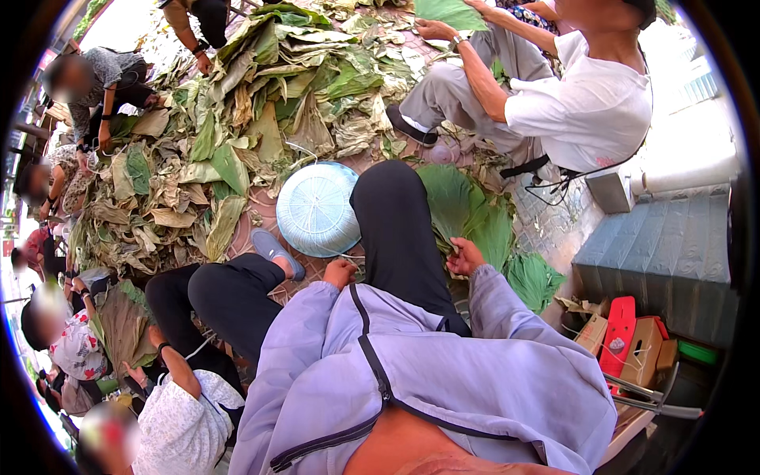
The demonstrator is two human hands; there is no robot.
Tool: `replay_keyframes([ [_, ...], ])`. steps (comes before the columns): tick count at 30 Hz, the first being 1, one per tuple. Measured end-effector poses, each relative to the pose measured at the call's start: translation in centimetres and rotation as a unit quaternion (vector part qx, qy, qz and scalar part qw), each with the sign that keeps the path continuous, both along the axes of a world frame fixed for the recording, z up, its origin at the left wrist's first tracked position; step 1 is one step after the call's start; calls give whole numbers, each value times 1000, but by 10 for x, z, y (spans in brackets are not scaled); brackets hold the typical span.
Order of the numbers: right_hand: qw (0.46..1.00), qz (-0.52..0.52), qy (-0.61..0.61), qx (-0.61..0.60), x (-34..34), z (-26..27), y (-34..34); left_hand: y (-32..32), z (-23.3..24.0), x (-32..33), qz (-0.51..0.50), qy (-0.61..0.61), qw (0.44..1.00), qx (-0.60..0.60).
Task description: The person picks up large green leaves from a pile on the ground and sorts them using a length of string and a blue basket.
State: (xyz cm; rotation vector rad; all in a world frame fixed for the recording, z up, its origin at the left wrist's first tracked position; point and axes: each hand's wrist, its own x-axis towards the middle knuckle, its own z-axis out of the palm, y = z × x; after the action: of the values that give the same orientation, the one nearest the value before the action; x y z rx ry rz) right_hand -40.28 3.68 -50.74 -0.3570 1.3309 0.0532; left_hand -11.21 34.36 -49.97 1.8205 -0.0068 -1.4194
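Note:
Large green leaves lie spread on the ground to the right of my bent knee. My right hand is at their near edge, its thumb and fingers pinched together at a leaf's rim. On the other side of the same knee, my left hand is curled by a thin pale cord; whether it grips the cord is not clear. Just beyond my left hand rests a light blue plastic basket, its round ribbed base facing up. A further folded green leaf lies to the right of my right forearm.
A big heap of green and dried leaves covers the paving ahead and left. Several people sit or bend around it; one in a white shirt at front right holds a leaf. Cardboard boxes and a grey covered block stand at right.

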Motion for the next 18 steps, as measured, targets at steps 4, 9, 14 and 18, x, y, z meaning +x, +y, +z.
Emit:
replay_keyframes([
  [4,998,-40,-32,21,-4,-14,-1,-4,12,-1,-13,-27,1000,-6],
  [9,991,-80,-106,29,-6,-32,5,-3,14,-1,-44,-53,998,-13],
  [14,993,-74,-82,33,7,-35,10,4,7,0,-20,-62,998,-18],
  [18,990,-86,-108,30,2,-41,-1,-7,7,-4,-8,-39,999,-34],
])
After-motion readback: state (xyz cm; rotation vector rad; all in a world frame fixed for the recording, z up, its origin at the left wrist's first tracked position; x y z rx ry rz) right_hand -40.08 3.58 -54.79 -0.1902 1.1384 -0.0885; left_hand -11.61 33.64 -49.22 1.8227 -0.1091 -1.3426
